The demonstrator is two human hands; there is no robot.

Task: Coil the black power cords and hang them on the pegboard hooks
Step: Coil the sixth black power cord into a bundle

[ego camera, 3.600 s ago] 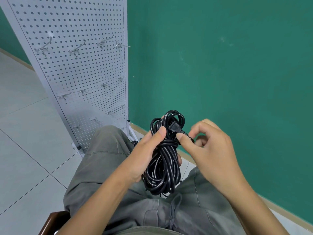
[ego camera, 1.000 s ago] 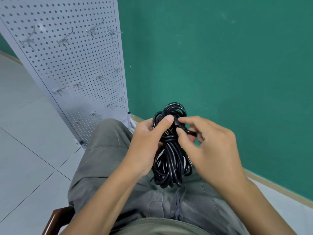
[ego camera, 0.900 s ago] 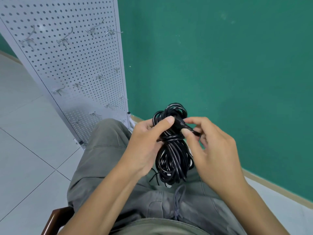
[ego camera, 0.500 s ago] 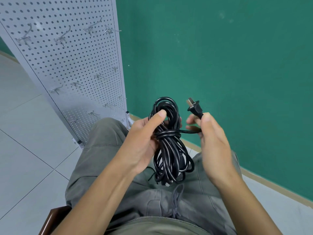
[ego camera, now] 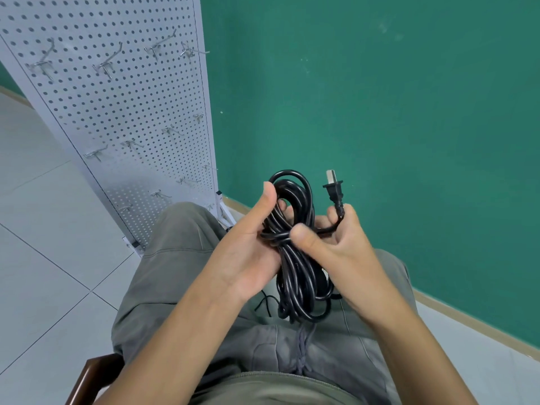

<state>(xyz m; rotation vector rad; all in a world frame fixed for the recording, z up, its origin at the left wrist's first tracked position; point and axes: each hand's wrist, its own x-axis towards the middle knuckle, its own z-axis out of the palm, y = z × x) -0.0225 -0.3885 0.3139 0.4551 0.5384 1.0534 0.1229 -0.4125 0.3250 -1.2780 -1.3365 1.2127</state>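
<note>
A black power cord is wound into a long coil above my lap, with a few turns wrapped round its middle. My left hand grips the coil near its top, thumb up along the loops. My right hand holds the cord's free end, its thumb pressing at the wrapped waist. The plug sticks up from my right fingers, prongs upward. The white pegboard stands to the left, with several bare metal hooks on it.
A green wall runs behind and to the right, with a beige skirting at the floor. Pale floor tiles lie to the left. I sit on a wooden chair, its corner showing at the bottom left.
My right hand pulled the plug end out of the coil's top loop and raised it to the right; now its thumb presses at the wrapped waist. The coil stays in my left hand.
</note>
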